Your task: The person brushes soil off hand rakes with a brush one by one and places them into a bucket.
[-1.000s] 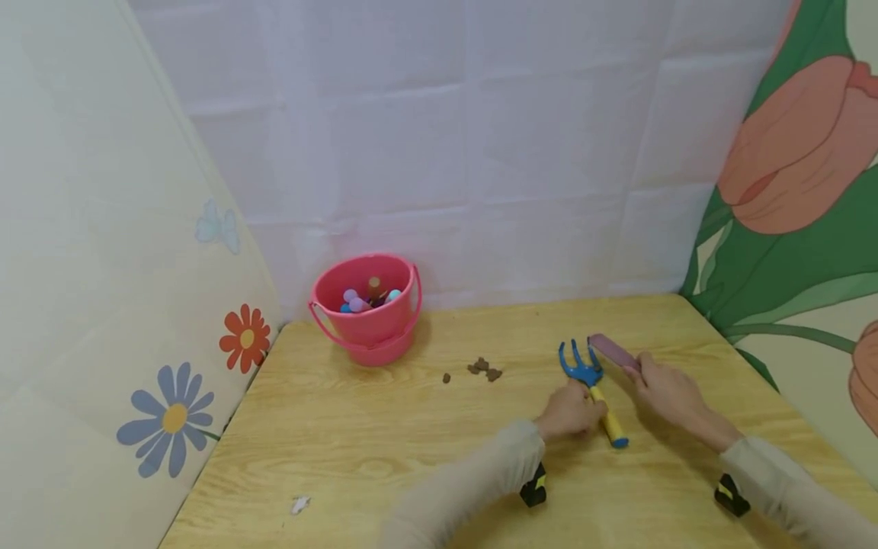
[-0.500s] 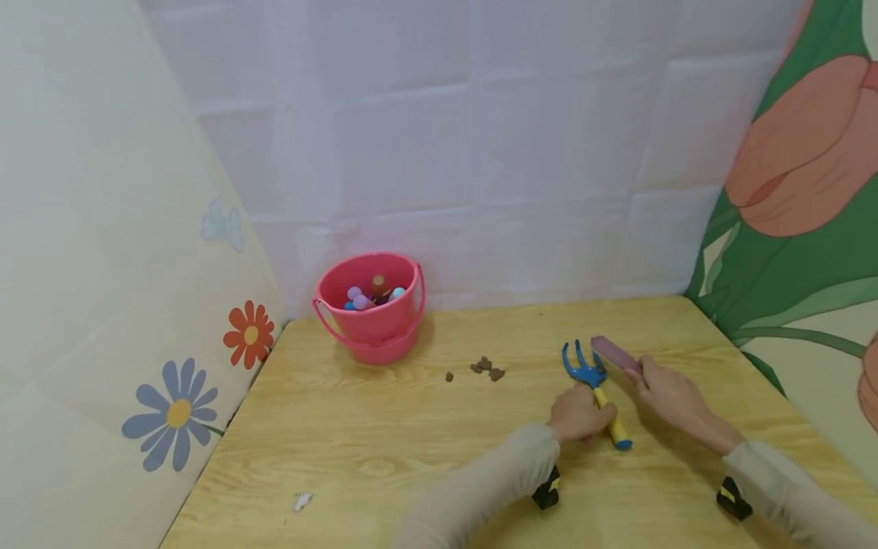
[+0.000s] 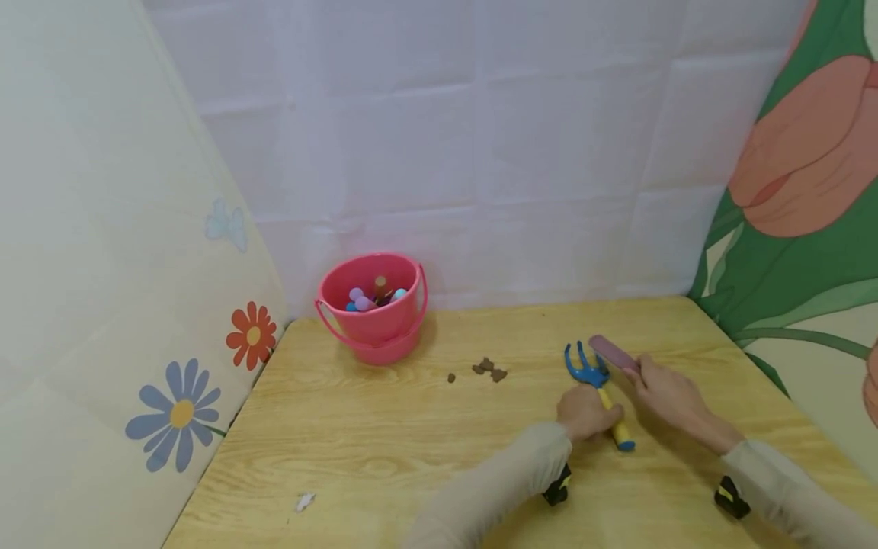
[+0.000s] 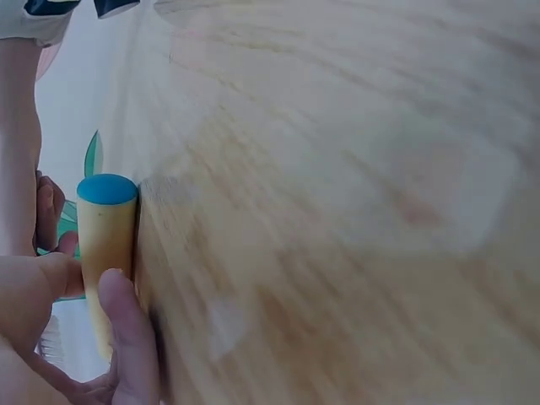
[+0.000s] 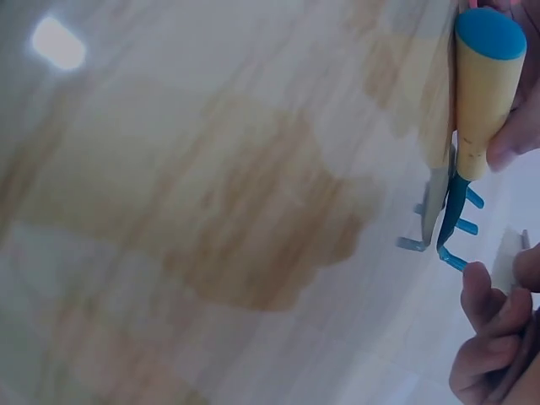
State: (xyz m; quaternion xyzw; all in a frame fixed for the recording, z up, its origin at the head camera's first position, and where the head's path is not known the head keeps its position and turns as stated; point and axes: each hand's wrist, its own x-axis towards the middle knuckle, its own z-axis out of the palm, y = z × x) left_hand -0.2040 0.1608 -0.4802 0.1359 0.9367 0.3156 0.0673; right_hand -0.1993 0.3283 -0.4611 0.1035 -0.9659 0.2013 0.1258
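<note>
A toy hand rake (image 3: 586, 374) with blue tines and a yellow handle lies on the wooden table. My left hand (image 3: 584, 412) pinches its handle between thumb and fingers, and the blue end cap shows large in the left wrist view. My right hand (image 3: 668, 393) grips a purple brush (image 3: 613, 354) whose far end is over the rightmost tine. Pale bristles (image 5: 509, 257) face the tines in the right wrist view. Whether they touch the rake cannot be told. Brown crumbs (image 3: 487, 366) lie left of the rake.
A pink bucket (image 3: 377, 328) holding several colourful things stands at the back left. A small white scrap (image 3: 305, 502) lies near the front left. White cloth (image 3: 439, 152) hangs behind the table (image 3: 370, 435), with flower-printed panels at both sides.
The head view has shifted slightly. My left hand has moved a little right and along the rake's handle. The brush stays close to the tines, with only slight movement.
</note>
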